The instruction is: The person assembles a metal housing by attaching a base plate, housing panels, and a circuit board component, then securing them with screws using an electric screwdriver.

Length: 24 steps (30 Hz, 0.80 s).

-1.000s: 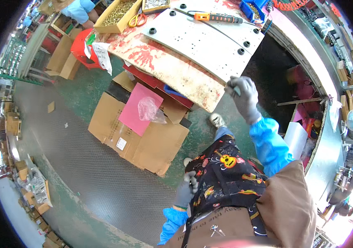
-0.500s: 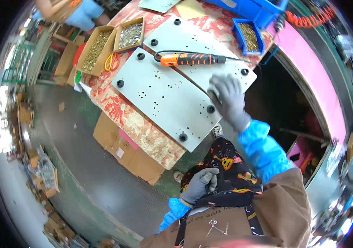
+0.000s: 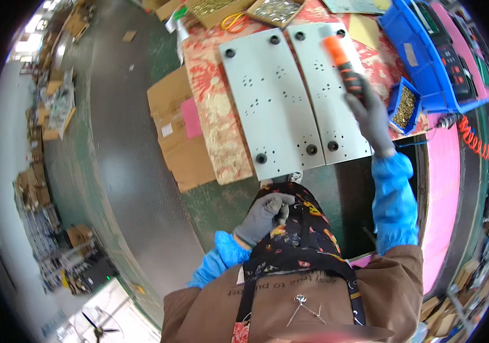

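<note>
My right hand (image 3: 375,124), in a grey glove, is closed around an orange-and-black electric screwdriver (image 3: 342,62). It is blurred and raised over the right-hand grey metal plate (image 3: 336,117). Alongside that plate lies a second grey metal plate (image 3: 270,94), a narrow gap between them. Both have many small holes and black round feet (image 3: 261,158) near their corners. My left hand (image 3: 263,218), also gloved, rests curled against my dark patterned apron (image 3: 296,251), well back from the plates. Whatever its fingers may hold is hidden.
Brass-coloured screws fill a small blue bin (image 3: 392,108) right of the plates, beside a large blue bin (image 3: 422,63). Yellow-handled scissors (image 3: 234,23) and cardboard trays of small parts (image 3: 281,24) lie at the far side. An orange coiled hose (image 3: 479,146) hangs at right.
My right hand, open above the plates before, has taken hold of the screwdriver and lifted it. The view has turned, so the table appears rotated. My left hand stays curled at the apron.
</note>
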Tool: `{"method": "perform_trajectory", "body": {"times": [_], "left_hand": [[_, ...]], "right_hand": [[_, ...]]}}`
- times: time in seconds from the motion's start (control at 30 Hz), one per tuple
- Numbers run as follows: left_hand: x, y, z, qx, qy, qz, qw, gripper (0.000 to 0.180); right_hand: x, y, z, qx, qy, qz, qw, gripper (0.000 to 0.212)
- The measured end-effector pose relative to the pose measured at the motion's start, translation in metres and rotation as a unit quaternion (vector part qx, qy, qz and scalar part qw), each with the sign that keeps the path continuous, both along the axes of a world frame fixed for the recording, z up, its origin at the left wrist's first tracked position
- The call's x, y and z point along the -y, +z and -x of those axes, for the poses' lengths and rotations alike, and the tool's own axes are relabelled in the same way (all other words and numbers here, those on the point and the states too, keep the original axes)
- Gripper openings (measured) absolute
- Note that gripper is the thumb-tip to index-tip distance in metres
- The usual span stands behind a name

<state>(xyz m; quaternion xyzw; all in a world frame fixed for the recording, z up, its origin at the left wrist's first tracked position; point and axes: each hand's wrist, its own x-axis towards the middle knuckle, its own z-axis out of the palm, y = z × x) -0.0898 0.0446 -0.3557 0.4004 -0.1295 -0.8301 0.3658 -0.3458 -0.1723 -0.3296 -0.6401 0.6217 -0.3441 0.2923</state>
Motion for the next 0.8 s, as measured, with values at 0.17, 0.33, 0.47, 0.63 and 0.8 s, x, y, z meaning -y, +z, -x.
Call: {"method": "perform_trajectory", "body": {"times": [0.17, 0.33, 0.47, 0.63, 0.8], "left_hand": [[-0.007, -0.005, 0.009, 0.006, 0.021, 0.035, 0.999, 0.031], [0.007, 0.004, 0.016, -0.136, 0.057, -0.054, 0.988, 0.034], [0.005, 0.020, 0.015, -0.115, 0.049, -0.053, 0.991, 0.046], [0.000, 0.019, 0.012, -0.154, 0.042, -0.049, 0.986, 0.050], [-0.008, 0.023, 0.002, -0.145, 0.031, -0.024, 0.989, 0.049]], "right_hand": [[-0.101, 0.096, -0.007, 0.420, -0.061, 0.139, 0.895, 0.057], [-0.147, 0.152, -0.032, 0.460, 0.120, 0.326, 0.817, 0.075], [-0.180, 0.151, -0.078, 0.476, 0.151, 0.267, 0.825, 0.073], [-0.196, 0.146, -0.100, 0.455, 0.140, 0.285, 0.832, 0.070], [-0.201, 0.146, -0.117, 0.445, 0.118, 0.271, 0.846, 0.070]]}}
